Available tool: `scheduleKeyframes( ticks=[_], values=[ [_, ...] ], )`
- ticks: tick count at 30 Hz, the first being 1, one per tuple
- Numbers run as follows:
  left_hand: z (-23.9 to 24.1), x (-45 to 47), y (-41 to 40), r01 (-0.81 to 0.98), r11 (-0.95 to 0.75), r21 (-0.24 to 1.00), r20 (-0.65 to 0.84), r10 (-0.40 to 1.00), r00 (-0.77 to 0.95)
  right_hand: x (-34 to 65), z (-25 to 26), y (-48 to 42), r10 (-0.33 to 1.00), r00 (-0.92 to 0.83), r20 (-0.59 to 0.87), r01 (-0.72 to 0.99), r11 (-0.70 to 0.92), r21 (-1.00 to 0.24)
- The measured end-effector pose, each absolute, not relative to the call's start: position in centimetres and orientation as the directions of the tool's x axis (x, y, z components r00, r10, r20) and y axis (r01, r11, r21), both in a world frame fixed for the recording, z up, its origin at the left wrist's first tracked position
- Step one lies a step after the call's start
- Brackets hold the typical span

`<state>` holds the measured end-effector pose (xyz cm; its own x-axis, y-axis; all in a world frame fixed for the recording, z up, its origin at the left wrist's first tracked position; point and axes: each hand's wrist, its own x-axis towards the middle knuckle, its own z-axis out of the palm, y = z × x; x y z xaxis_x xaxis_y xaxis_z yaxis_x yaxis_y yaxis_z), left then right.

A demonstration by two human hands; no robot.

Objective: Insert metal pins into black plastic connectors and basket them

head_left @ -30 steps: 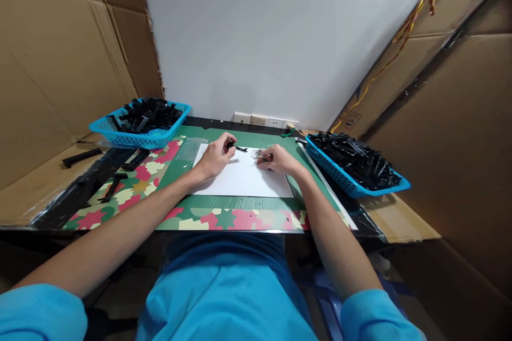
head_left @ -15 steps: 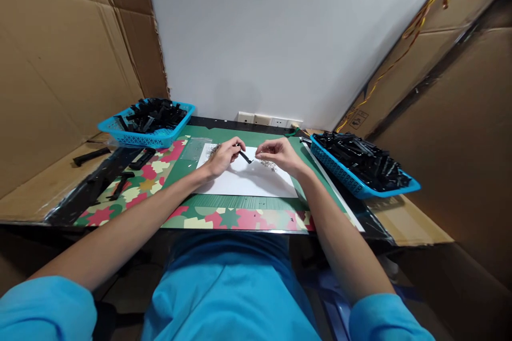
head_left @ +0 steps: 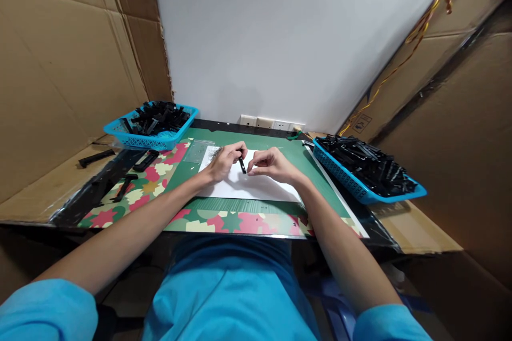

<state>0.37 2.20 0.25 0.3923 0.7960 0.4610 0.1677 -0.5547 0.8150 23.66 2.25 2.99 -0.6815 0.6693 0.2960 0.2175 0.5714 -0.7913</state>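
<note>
My left hand (head_left: pixel 224 162) pinches a small black plastic part (head_left: pixel 242 165), held nearly upright over a white paper sheet (head_left: pixel 256 187) on the green mat. My right hand (head_left: pixel 269 164) is close beside it, fingers curled and pinched toward the part's lower end; whatever tiny piece it holds is too small to make out. The two hands almost touch above the sheet's middle. A small pile of tiny metal bits (head_left: pixel 214 152) lies on the sheet's far left corner, partly hidden by my left hand.
A blue basket (head_left: pixel 120 136) of black parts stands at the back left, another blue basket (head_left: pixel 360 187) of black parts at the right. Loose black pieces (head_left: pixel 126 185) lie on the camouflage mat. A clear plastic bag (head_left: pixel 197 150) lies beside the sheet. Cardboard walls enclose both sides.
Both hands have come together over the sheet. The black part swung from pointing right to nearly upright, and my right hand left the metal bits to meet it.
</note>
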Motion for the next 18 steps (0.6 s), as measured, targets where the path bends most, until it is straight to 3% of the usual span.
scheduleKeyframes(
  ticks=[18],
  values=[
    [0.63,0.46,1.73,0.134,-0.55,0.824,0.445,0.776,0.448,23.29,2.65,2.16,0.652,-0.705,0.279,0.206,0.564,-0.799]
  ],
)
